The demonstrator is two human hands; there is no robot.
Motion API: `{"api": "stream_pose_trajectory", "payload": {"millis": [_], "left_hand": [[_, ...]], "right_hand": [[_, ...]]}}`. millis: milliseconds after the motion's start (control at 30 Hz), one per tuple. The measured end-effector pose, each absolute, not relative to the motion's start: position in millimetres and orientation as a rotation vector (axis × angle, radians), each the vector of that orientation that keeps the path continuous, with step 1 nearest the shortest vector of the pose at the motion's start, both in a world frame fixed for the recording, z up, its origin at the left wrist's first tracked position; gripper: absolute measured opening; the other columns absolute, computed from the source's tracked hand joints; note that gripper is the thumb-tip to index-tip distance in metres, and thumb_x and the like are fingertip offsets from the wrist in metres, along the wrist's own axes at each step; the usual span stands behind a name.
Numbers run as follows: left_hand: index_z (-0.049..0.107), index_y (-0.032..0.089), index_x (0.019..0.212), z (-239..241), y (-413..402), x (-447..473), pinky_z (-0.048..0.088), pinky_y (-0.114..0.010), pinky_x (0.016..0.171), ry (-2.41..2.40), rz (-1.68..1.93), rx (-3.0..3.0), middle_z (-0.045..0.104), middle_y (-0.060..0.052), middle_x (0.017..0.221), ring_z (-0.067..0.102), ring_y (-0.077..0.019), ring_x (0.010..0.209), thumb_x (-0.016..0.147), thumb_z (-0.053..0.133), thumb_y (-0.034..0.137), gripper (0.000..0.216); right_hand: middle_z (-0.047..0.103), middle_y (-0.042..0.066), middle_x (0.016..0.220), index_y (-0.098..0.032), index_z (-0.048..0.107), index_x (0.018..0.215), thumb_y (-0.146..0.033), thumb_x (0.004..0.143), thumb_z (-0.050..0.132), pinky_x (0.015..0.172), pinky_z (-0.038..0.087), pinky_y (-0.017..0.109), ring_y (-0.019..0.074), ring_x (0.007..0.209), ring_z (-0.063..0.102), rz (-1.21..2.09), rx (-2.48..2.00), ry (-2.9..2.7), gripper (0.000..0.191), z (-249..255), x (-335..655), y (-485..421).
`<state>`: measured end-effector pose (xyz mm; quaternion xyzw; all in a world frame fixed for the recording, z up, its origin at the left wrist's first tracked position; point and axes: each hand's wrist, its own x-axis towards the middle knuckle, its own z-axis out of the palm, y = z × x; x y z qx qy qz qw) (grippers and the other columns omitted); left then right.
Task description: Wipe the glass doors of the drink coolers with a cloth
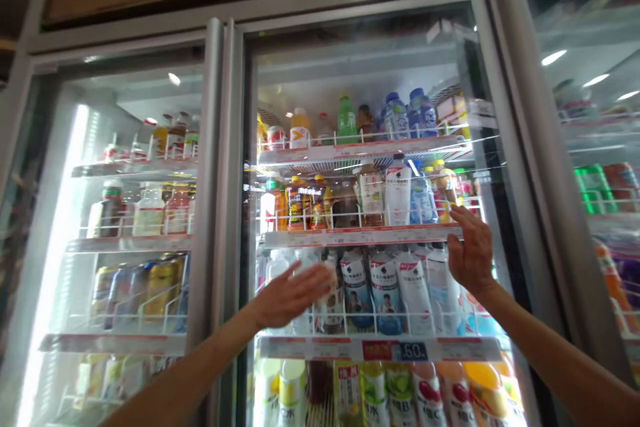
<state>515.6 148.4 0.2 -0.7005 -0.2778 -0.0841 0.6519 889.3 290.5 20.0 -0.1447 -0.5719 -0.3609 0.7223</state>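
Note:
I face a glass-door drinks cooler. My left hand point(293, 293) lies flat with fingers stretched out against the glass of the middle door point(360, 67), in front of white-labelled bottles point(385, 290) on the third shelf. My right hand point(470, 250) is raised with fingers together and extended, palm against the same glass at the right end of the second shelf's red price rail point(360, 235). Neither hand holds anything. Behind the glass stand rows of bottled drinks on wire shelves.
A second cooler door point(125, 213) on the left shows cans and bottles. The silver door frame point(223, 180) divides the two. A further door point(600, 147) stands at the right. Fruit-labelled bottles point(425, 393) fill the lowest visible shelf.

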Motion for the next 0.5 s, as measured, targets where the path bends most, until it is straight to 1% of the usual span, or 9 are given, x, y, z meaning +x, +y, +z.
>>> {"api": "stream_pose_trajectory", "payload": {"millis": [100, 133, 167, 267, 300, 333, 433, 467, 500], "left_hand": [[0.031, 0.026, 0.139, -3.2, 143.2, 510.2, 0.01, -0.045, 0.115, -0.857, -0.435, -1.427, 0.04, -0.006, 0.141, 0.024, -0.0191, 0.137, 0.087, 0.039, 0.022, 0.052], [0.034, 0.025, 0.137, -11.0, 141.2, 510.9, 0.01, -0.046, 0.115, -0.852, -0.437, -1.432, 0.041, -0.006, 0.14, 0.024, -0.0195, 0.137, 0.087, 0.04, 0.022, 0.051], [0.036, 0.026, 0.136, -22.2, 139.3, 513.1, 0.011, -0.046, 0.116, -0.787, -0.375, -1.485, 0.041, -0.005, 0.141, 0.023, -0.0189, 0.137, 0.086, 0.04, 0.023, 0.05], [0.044, 0.033, 0.13, -55.2, 135.9, 522.3, 0.015, -0.039, 0.116, -0.492, -0.118, -1.673, 0.033, 0.004, 0.145, 0.022, -0.015, 0.138, 0.086, 0.042, 0.032, 0.044], [0.044, 0.033, 0.129, -59.4, 136.3, 524.4, 0.014, -0.038, 0.117, -0.462, -0.101, -1.69, 0.031, 0.005, 0.146, 0.021, -0.0143, 0.138, 0.086, 0.042, 0.032, 0.044], [0.043, 0.033, 0.131, -58.9, 137.7, 525.8, 0.013, -0.037, 0.117, -0.517, -0.169, -1.658, 0.031, 0.005, 0.146, 0.021, -0.0136, 0.138, 0.086, 0.043, 0.03, 0.045], [0.03, 0.025, 0.139, -44.0, 145.1, 530.6, 0.008, -0.042, 0.116, -0.874, -0.578, -1.388, 0.033, -0.005, 0.145, 0.017, -0.0161, 0.139, 0.085, 0.043, 0.022, 0.056], [0.027, 0.024, 0.14, -40.3, 147.7, 534.3, 0.007, -0.044, 0.116, -0.912, -0.627, -1.353, 0.032, -0.006, 0.145, 0.016, -0.017, 0.139, 0.085, 0.043, 0.021, 0.058], [0.027, 0.024, 0.14, -38.6, 150.0, 539.3, 0.006, -0.044, 0.116, -0.875, -0.589, -1.391, 0.03, -0.005, 0.146, 0.014, -0.0174, 0.139, 0.085, 0.043, 0.022, 0.057]], "right_hand": [[0.057, 0.012, 0.123, -0.019, 0.048, 0.124, -0.022, 0.085, 0.041, 0.099, 0.037, 0.048, 0.0271, 0.12, 0.049, -0.8, -0.303, -1.255, 0.04, 20.2, 889.8, 290.7], [0.056, 0.012, 0.124, -0.019, 0.048, 0.124, -0.022, 0.085, 0.041, 0.099, 0.037, 0.048, 0.0272, 0.12, 0.049, -0.802, -0.302, -1.253, 0.04, 20.3, 889.8, 290.5], [0.056, 0.012, 0.124, -0.018, 0.048, 0.124, -0.022, 0.085, 0.041, 0.099, 0.037, 0.048, 0.0273, 0.12, 0.049, -0.806, -0.303, -1.255, 0.04, 20.5, 889.8, 290.3], [0.056, 0.011, 0.124, -0.018, 0.048, 0.124, -0.021, 0.085, 0.041, 0.099, 0.038, 0.048, 0.0271, 0.12, 0.048, -0.814, -0.309, -1.264, 0.04, 20.6, 889.7, 289.4], [0.056, 0.011, 0.124, -0.018, 0.048, 0.124, -0.022, 0.085, 0.041, 0.099, 0.038, 0.047, 0.027, 0.12, 0.048, -0.81, -0.31, -1.267, 0.04, 20.5, 889.7, 289.3], [0.055, 0.011, 0.125, -0.018, 0.048, 0.124, -0.022, 0.085, 0.041, 0.099, 0.038, 0.047, 0.027, 0.121, 0.048, -0.805, -0.311, -1.269, 0.04, 20.3, 889.9, 289.3], [0.055, 0.011, 0.126, -0.018, 0.048, 0.124, -0.022, 0.085, 0.04, 0.099, 0.038, 0.048, 0.0271, 0.121, 0.048, -0.796, -0.326, -1.273, 0.04, 19.4, 890.7, 289.9], [0.055, 0.012, 0.125, -0.017, 0.048, 0.124, -0.022, 0.085, 0.04, 0.099, 0.038, 0.048, 0.0271, 0.121, 0.048, -0.797, -0.334, -1.273, 0.04, 19.2, 891.0, 290.1], [0.055, 0.012, 0.125, -0.017, 0.048, 0.124, -0.022, 0.085, 0.04, 0.099, 0.038, 0.049, 0.0272, 0.121, 0.048, -0.8, -0.341, -1.272, 0.04, 19.1, 891.2, 290.3]]}}
